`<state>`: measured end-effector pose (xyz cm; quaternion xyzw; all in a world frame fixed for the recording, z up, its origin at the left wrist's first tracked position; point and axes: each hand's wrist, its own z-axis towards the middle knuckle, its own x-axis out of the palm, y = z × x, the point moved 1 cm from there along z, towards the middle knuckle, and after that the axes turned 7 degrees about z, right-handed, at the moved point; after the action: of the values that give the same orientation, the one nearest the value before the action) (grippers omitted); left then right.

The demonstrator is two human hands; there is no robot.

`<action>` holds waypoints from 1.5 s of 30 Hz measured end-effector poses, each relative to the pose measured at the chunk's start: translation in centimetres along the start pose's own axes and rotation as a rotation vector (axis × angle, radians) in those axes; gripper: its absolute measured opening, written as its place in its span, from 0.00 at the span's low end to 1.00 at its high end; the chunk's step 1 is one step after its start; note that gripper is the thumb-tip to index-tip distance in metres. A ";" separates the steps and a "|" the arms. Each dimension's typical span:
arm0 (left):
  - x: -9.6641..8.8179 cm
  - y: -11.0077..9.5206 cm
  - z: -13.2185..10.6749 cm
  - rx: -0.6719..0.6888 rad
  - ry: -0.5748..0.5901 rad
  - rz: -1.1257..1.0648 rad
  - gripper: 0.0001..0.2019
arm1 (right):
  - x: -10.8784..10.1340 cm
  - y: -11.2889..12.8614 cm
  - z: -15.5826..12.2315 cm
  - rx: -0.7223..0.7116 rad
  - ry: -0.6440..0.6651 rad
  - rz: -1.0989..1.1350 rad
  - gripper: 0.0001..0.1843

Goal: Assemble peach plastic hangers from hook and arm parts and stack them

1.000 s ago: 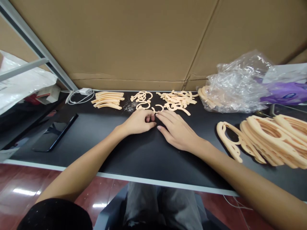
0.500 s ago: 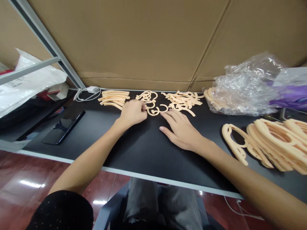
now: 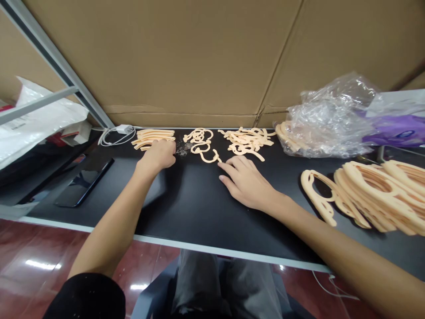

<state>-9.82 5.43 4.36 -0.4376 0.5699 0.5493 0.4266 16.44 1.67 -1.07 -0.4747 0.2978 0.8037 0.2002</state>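
Note:
My left hand [image 3: 158, 155] is over the near end of a row of pale curved strips [image 3: 154, 134]. Its fingers are curled closed, and what they grip, if anything, is hidden. My right hand [image 3: 244, 181] rests low on the black tabletop with thumb and fingers apart. Its index fingertip is at the end of a pale C-shaped hook [image 3: 210, 159]. Another hook [image 3: 200, 147] lies just behind, and a small heap of hooks [image 3: 201, 134] sits farther back. To their right is a tangled pile of pale curved pieces [image 3: 249, 139].
Stacked pale hanger-like frames [image 3: 375, 195] occupy the right side, below a clear plastic bag [image 3: 332, 119] and a purple package [image 3: 395, 128]. A phone [image 3: 84, 181] and white cable [image 3: 116, 133] lie left. Grey crumbs [image 3: 183, 149] dot the tabletop. A cardboard wall [image 3: 182, 57] stands behind.
My left hand has moved left from the hooks to the row of strips. My right hand has stayed near the hooks, which now lie slightly rearranged. The view has shifted a little.

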 end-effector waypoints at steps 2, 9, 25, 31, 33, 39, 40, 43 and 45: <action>0.0 0.1 -0.2 0.044 0.001 -0.008 0.21 | 0.0 0.0 -0.1 -0.015 -0.029 -0.009 0.19; -0.2 0.0 -0.6 0.067 0.000 -0.091 0.16 | -0.4 -0.5 -0.3 -0.035 -0.058 -0.009 0.17; -0.3 -6.1 -2.2 0.640 0.066 -0.807 0.06 | -0.8 -1.3 -0.5 -0.150 -0.186 0.202 0.18; -0.1 -6.3 -2.1 0.645 0.038 -0.789 0.07 | -0.4 -1.4 -0.7 -0.142 -0.066 0.130 0.18; -0.1 -6.3 -2.1 0.651 0.006 -0.772 0.06 | -0.7 -1.1 -0.6 -0.122 -0.061 0.144 0.15; 0.2 -6.4 -1.9 0.683 -0.037 -0.717 0.07 | -1.6 -1.2 -0.4 -0.031 0.015 0.230 0.06; 0.2 -6.4 -1.9 0.687 -0.039 -0.721 0.07 | -1.6 -1.2 -0.3 -0.021 0.030 0.246 0.06; 0.1 -6.6 -2.0 0.703 -0.042 -0.735 0.07 | -1.6 -1.5 -0.3 -0.014 0.071 0.265 0.09; 0.1 -6.6 -2.1 0.703 -0.049 -0.737 0.07 | -1.5 -1.6 -0.4 -0.026 0.091 0.246 0.11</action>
<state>-3.46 3.26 2.63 -0.4265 0.5181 0.1474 0.7266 18.39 2.56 -0.35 -0.4732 0.3523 0.8035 0.0801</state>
